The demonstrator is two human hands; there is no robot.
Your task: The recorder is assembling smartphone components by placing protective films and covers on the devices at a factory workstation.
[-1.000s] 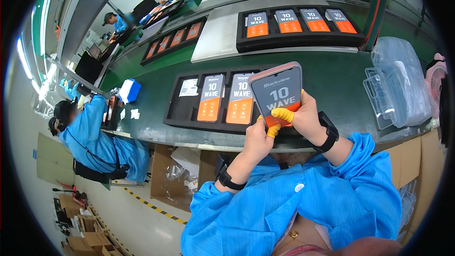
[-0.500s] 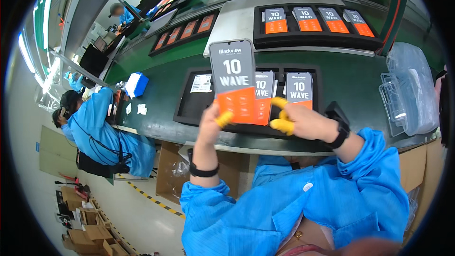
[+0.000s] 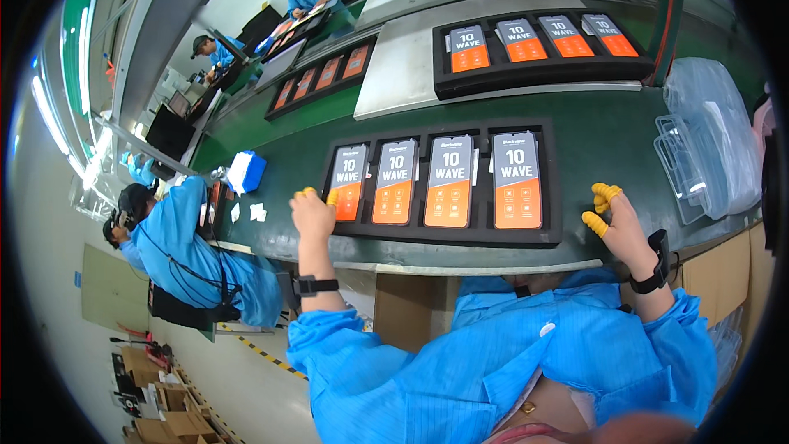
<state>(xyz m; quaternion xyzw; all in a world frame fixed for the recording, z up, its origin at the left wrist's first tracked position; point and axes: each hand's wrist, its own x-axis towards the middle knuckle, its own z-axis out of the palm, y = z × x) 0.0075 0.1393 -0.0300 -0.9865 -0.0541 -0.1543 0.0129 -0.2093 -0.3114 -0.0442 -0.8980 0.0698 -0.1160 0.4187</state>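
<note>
A black foam tray (image 3: 460, 235) lies on the green bench in front of me. Several phones with grey and orange faces fill its row of slots, from the leftmost phone (image 3: 351, 181) to the rightmost phone (image 3: 517, 181). My left hand (image 3: 314, 214) is at the tray's lower left corner, beside the leftmost phone; its thumb and finger are apart and hold nothing. Over the bench right of the tray is my right hand (image 3: 618, 222), away from it, fingers spread with nothing between them. Yellow finger cots cover fingertips on both hands.
Beyond, a second tray (image 3: 546, 80) of similar phones rests on a metal plate (image 3: 394, 74). Another tray (image 3: 316, 101) is at the far left. Clear plastic packaging (image 3: 715, 140) stands right, a blue-and-white box (image 3: 246, 173) left. A co-worker (image 3: 173, 230) sits at the left.
The phone that my left hand held up now lies in the tray's left slot, and that hand has let go. My right hand has moved away from the tray to the right.
</note>
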